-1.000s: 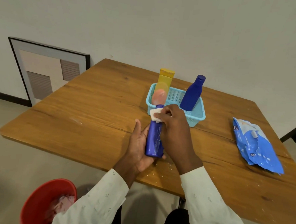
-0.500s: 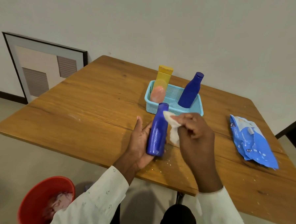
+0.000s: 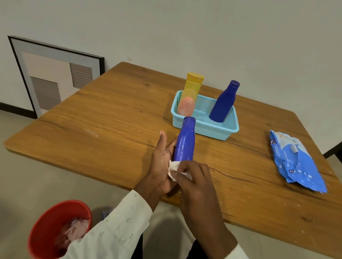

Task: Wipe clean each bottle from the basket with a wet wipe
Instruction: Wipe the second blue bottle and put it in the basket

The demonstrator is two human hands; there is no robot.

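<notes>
1. Both hands are busy on one blue bottle (image 3: 185, 142): my left hand (image 3: 160, 164) cradles it from the side and below, thumb standing up straight beside it and fingers wrapped behind, while my right hand (image 3: 191, 180) pinches a white wet wipe (image 3: 174, 168) against the bottle's base.

2. That bottle is held tilted just above the wooden table (image 3: 107, 116), cap end pointing toward the light blue basket (image 3: 203, 129), near it but not inside.

3. Waiting in the basket are a second blue bottle (image 3: 224, 101), a yellow bottle (image 3: 193, 83) and a pinkish one (image 3: 185, 107) in front of the yellow.

4. My guess is I am finishing the bottom of this bottle, with three others to go.

5. Risk: the surface looks glossy and is likely wet, so rubbing hard at the base could twist it out of my loose left hold and send it rolling off the near edge.

6. Risk: pushing it forward could knock its cap into the basket and topple the leaning bottles.

7. The wipes pack (image 3: 295, 161) lies well off to my right; a red bin (image 3: 48, 228) with used wipes sits on the floor to my left.

8. Hidden: the bottle's base behind the wipe and my knuckles, my left fingertips, and any dirt remaining.
</notes>
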